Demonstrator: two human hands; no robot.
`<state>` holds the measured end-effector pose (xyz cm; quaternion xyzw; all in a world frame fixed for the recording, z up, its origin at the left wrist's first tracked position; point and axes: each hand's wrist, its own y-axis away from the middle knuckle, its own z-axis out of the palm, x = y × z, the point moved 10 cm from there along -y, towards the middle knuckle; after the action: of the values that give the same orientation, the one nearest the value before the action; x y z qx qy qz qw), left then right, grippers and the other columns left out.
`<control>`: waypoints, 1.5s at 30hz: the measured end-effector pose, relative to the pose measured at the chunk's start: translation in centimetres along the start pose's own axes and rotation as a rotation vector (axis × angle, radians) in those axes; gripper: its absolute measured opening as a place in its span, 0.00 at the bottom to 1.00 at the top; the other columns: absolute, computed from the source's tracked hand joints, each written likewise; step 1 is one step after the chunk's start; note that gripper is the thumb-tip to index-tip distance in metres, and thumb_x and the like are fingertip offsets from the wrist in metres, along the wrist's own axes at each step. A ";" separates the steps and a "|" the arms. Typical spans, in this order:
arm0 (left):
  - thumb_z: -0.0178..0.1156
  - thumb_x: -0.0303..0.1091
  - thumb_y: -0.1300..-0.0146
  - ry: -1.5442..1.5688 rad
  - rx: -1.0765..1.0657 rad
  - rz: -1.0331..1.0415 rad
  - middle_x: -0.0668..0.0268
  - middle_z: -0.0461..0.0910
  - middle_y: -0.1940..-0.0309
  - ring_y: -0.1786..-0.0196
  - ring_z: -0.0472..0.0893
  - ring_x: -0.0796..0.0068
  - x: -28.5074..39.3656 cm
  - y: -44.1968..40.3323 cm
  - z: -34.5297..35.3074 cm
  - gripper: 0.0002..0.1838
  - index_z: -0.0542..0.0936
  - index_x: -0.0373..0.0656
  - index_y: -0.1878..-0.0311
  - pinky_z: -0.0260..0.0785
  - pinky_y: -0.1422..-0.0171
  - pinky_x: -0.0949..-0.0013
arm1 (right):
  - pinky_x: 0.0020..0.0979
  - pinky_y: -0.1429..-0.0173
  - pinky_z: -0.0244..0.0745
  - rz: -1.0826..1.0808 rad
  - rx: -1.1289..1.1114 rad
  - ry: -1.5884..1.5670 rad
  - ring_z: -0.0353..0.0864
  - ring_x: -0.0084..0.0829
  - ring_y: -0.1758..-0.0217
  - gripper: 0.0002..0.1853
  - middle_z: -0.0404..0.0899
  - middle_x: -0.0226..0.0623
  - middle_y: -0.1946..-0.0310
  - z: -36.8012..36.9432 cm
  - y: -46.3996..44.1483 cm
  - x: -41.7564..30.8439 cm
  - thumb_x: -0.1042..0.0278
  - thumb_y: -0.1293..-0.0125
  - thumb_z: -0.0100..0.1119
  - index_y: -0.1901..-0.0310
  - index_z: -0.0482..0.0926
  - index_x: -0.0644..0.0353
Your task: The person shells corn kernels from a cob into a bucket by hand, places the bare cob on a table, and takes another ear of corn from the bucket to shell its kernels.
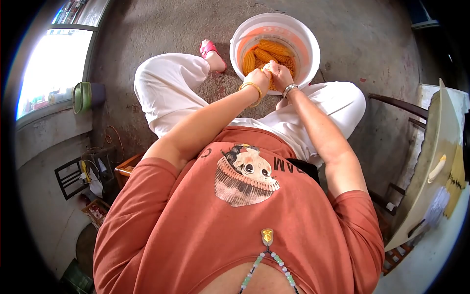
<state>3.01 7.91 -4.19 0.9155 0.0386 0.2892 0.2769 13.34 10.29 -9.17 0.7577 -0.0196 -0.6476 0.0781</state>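
Over the near side of a white bucket point(313, 44), my left hand point(257, 78) and my right hand point(280, 75) come together with fingers closed. Between them shows a small pale-yellow part of a corn cob point(267, 71), mostly covered by my fingers. Inside the bucket, several whole orange-yellow corn cobs point(274, 47) lie on loose corn kernels point(288, 64). A gold bangle circles my left wrist, and a silver band is on the right one.
The bucket stands on a concrete floor point(161, 29) between my knees. At right are a table point(416, 161) and a dark wooden chair part point(399, 104). Green and grey bins point(83, 98) stand at left by a bright doorway. A wooden stool edge point(128, 166) shows beside me.
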 end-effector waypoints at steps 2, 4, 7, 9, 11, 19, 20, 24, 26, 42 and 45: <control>0.40 0.45 0.32 -0.109 -0.015 0.039 0.45 0.80 0.62 0.55 0.80 0.49 0.3 -0.5 0.3 0.25 0.79 0.33 0.59 0.73 0.50 0.56 | 0.37 0.61 0.72 0.002 0.011 -0.025 0.80 0.44 0.68 0.26 0.80 0.49 0.73 -0.1 -0.1 0.0 0.49 0.30 0.39 0.67 0.79 0.66; 0.41 0.43 0.33 -0.342 0.014 0.171 0.48 0.81 0.60 0.56 0.81 0.52 1.1 -1.0 0.5 0.22 0.80 0.34 0.58 0.74 0.51 0.58 | 0.37 0.61 0.72 -0.024 0.047 0.054 0.80 0.44 0.67 0.26 0.80 0.49 0.73 -0.4 -0.2 0.0 0.49 0.30 0.40 0.67 0.80 0.65; 0.43 0.39 0.33 -0.618 -0.069 0.320 0.52 0.81 0.57 0.56 0.82 0.58 2.9 -0.2 0.6 0.19 0.81 0.37 0.56 0.74 0.52 0.60 | 0.37 0.60 0.72 0.008 0.078 0.085 0.81 0.45 0.66 0.25 0.80 0.50 0.72 -0.8 -0.1 -0.1 0.49 0.31 0.42 0.66 0.81 0.65; 0.44 0.38 0.34 -0.347 -0.150 0.177 0.50 0.81 0.58 0.57 0.82 0.57 1.0 -1.7 0.8 0.18 0.78 0.36 0.52 0.75 0.54 0.61 | 0.37 0.60 0.72 0.029 0.078 0.080 0.81 0.45 0.66 0.25 0.80 0.50 0.72 -0.9 0.0 -0.2 0.49 0.31 0.43 0.66 0.81 0.64; 0.43 0.38 0.32 -0.676 -0.124 0.371 0.46 0.80 0.62 0.60 0.83 0.54 1.2 -3.2 2.2 0.19 0.73 0.31 0.49 0.76 0.57 0.59 | 0.37 0.60 0.72 0.026 0.067 0.082 0.81 0.45 0.66 0.25 0.80 0.51 0.73 -0.9 0.0 -0.4 0.50 0.31 0.43 0.66 0.81 0.64; 0.43 0.54 0.31 0.772 -0.164 -0.214 0.55 0.78 0.69 0.75 0.80 0.61 -6.5 -4.6 3.3 0.28 0.74 0.32 0.59 0.75 0.75 0.60 | 0.39 0.58 0.72 0.023 0.111 0.170 0.81 0.48 0.64 0.25 0.80 0.52 0.71 -1.6 0.5 -1.9 0.49 0.31 0.43 0.65 0.81 0.65; 0.44 0.54 0.31 0.812 -0.165 -0.219 0.56 0.78 0.70 0.76 0.80 0.63 -5.6 -3.4 2.5 0.28 0.74 0.33 0.60 0.75 0.76 0.62 | 0.40 0.58 0.72 0.002 0.123 0.189 0.81 0.48 0.64 0.25 0.80 0.52 0.71 -1.8 0.8 -2.8 0.49 0.31 0.43 0.66 0.81 0.65; 0.47 0.53 0.32 0.862 -0.334 -0.133 0.59 0.77 0.74 0.78 0.78 0.67 -1.7 0.6 1.1 0.25 0.74 0.35 0.61 0.72 0.78 0.66 | 0.39 0.59 0.72 0.002 0.086 0.118 0.81 0.47 0.64 0.25 0.80 0.51 0.72 -1.3 0.1 -1.0 0.49 0.30 0.42 0.66 0.80 0.65; 0.48 0.53 0.32 0.686 -0.348 -0.012 0.60 0.77 0.75 0.79 0.78 0.68 -1.3 0.5 1.4 0.24 0.74 0.36 0.62 0.71 0.79 0.67 | 0.38 0.58 0.73 0.055 0.041 0.083 0.81 0.47 0.64 0.25 0.80 0.51 0.72 -1.1 -0.3 0.6 0.49 0.30 0.42 0.66 0.80 0.65; 0.40 0.46 0.31 -0.104 -0.041 0.183 0.40 0.77 0.61 0.56 0.79 0.48 -1.0 -2.0 1.3 0.24 0.75 0.31 0.56 0.72 0.53 0.55 | 0.41 0.58 0.73 0.004 0.089 0.213 0.80 0.52 0.62 0.25 0.80 0.52 0.70 -1.2 0.8 -2.5 0.50 0.30 0.39 0.66 0.80 0.64; 0.41 0.45 0.32 -0.053 -0.006 0.113 0.41 0.78 0.60 0.57 0.80 0.50 -0.6 -1.1 0.0 0.23 0.76 0.33 0.55 0.73 0.56 0.57 | 0.41 0.59 0.73 0.013 0.090 0.179 0.80 0.51 0.63 0.25 0.80 0.52 0.70 -1.2 0.4 -1.4 0.50 0.30 0.39 0.66 0.80 0.64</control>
<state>2.65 8.69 -5.10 0.9228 -0.0212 0.2803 0.2637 14.30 10.19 -7.52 0.8153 -0.0465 -0.5751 0.0498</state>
